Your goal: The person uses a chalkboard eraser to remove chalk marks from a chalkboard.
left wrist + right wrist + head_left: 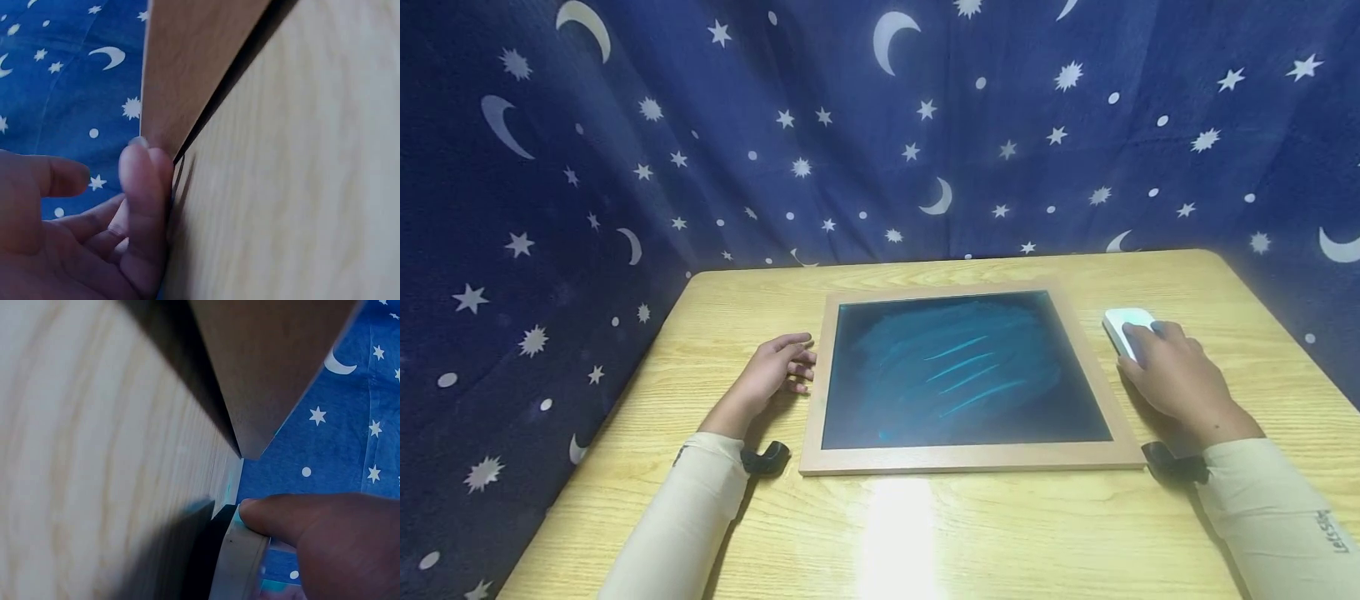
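Observation:
A wood-framed blackboard (887, 367) lies on the table, with several teal chalk strokes (973, 375) over a smeared teal haze. To its right, my right hand (1183, 379) grips a white board eraser (1117, 321). The right wrist view shows the thumb on the side of its pale body, with a dark pad underneath facing the table. Beside the frame's left edge is my left hand (775, 368), fingers loosely bent and holding nothing. In the left wrist view its fingertips are close to the frame (181, 75); whether they touch it I cannot tell.
The light wood table (1015, 533) shows a bright glare in front of the board. Behind and at the sides hangs a blue curtain (850, 125) with moons and stars. Dark wrist mounts (766, 458) stick out from both pale sleeves.

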`<state>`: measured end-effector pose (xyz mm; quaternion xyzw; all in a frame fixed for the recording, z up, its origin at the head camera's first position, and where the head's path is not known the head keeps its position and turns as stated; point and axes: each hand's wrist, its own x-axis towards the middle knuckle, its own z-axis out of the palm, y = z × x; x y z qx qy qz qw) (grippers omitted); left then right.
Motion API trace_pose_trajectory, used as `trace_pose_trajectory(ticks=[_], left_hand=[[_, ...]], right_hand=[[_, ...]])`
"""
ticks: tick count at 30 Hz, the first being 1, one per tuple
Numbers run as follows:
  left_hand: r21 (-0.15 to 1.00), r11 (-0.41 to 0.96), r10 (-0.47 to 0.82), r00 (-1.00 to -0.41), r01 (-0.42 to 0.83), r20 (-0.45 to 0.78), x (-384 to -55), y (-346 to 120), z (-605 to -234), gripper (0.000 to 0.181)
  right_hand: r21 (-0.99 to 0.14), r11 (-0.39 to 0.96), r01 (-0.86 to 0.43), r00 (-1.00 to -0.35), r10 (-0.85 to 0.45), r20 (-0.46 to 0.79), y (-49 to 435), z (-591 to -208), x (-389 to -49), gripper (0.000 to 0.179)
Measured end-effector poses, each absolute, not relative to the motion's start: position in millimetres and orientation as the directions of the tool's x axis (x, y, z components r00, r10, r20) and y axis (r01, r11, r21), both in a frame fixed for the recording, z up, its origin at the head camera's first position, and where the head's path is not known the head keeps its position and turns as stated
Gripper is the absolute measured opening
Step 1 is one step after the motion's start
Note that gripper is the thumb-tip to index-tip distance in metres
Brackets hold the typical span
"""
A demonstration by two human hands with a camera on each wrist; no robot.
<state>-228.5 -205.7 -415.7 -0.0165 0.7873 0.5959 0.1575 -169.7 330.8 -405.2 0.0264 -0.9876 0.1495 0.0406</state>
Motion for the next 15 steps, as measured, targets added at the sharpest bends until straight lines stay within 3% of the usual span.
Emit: trace_pose_trajectory(ticks=[15], left_hand=[[0.922,0.352,0.211,-0.947,-0.159,-0.244,-234,-211,-428,0.040]], right_hand=[[-0.290,0.955,-0.064,-0.995,-0.039,0.092,331,-405,-172,0.055]])
